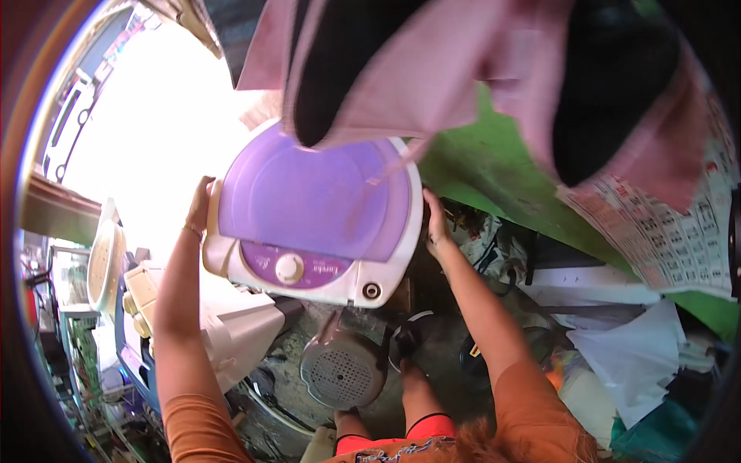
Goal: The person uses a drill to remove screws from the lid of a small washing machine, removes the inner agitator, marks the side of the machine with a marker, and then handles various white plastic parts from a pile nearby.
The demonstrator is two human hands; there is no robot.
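Observation:
Between my two hands is a spin dryer top (309, 208), white-rimmed with a see-through purple lid and a round white knob on its front panel. My left hand (202, 204) grips its left side, most of the fingers hidden behind the edge. On the opposite side my right hand (436, 224) holds the rim, fingers pointing up along it. The underside is hidden from me. Pink and black cloth (432, 69) hangs in front of the far edge of the lid.
On the floor near my feet lies a round grey perforated part (343, 370). A white plastic housing (239, 332) stands at the left, near a cream oval part (106, 266). At the right are a printed calendar sheet (671, 224), a green wall (494, 166) and white sheeting (629, 355).

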